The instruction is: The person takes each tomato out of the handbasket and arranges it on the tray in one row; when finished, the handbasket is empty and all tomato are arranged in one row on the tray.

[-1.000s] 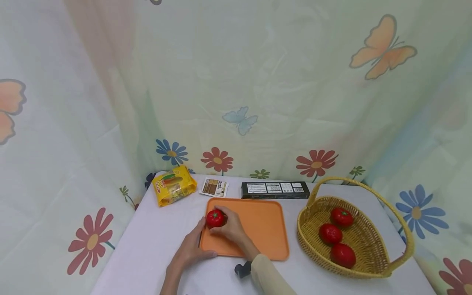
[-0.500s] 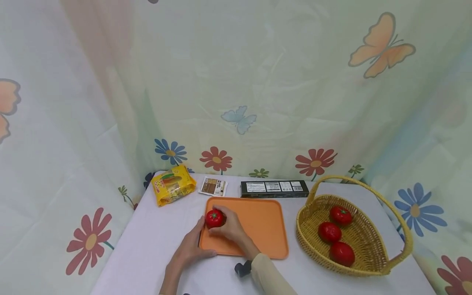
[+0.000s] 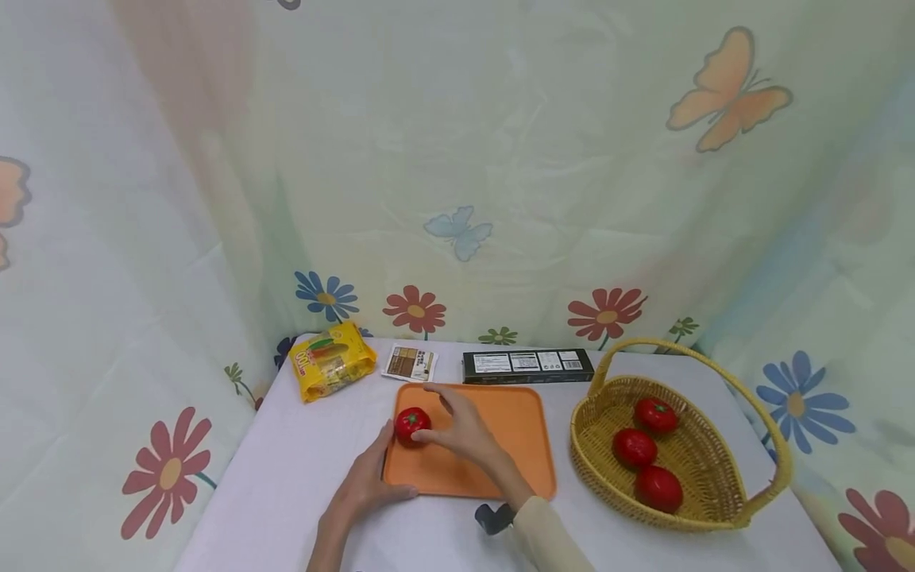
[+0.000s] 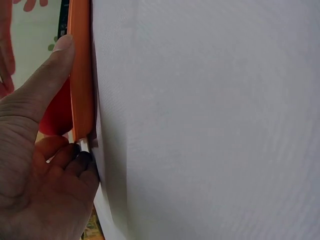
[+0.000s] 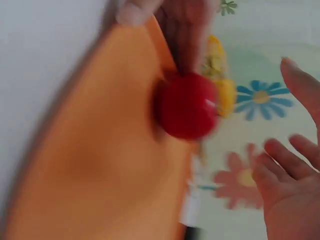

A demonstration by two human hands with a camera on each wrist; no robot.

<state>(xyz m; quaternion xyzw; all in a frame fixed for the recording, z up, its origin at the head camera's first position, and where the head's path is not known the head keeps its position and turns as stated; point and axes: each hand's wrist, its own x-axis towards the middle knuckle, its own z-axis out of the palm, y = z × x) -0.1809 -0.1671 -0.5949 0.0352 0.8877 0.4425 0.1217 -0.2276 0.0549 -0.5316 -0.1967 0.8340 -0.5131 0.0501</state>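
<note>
A red tomato (image 3: 412, 426) with a green star-shaped top sits at the left end of an orange tray (image 3: 493, 445). My right hand (image 3: 465, 429) is just right of the tomato in the head view, with thumb and fingers spread apart. In the right wrist view, that hand (image 5: 295, 185) holds nothing and is apart from the tomato (image 5: 187, 106). My left hand (image 3: 364, 481) holds the tray's near left corner. In the left wrist view, its thumb (image 4: 47, 75) lies on one tray edge (image 4: 81, 75) and its fingers bend around the corner.
A wicker basket (image 3: 586, 461) with a tall handle stands on the right, holding three red tomatoes (image 3: 634, 448). Behind the tray lie a yellow bag (image 3: 332, 361), a small packet (image 3: 411, 363) and a long black box (image 3: 527, 365). A flowered curtain (image 3: 457, 159) hangs behind.
My right hand has let go of the tomato and moved slightly right, its fingers spreading. The tomato stays on the tray. My left hand keeps its place at the corner.
</note>
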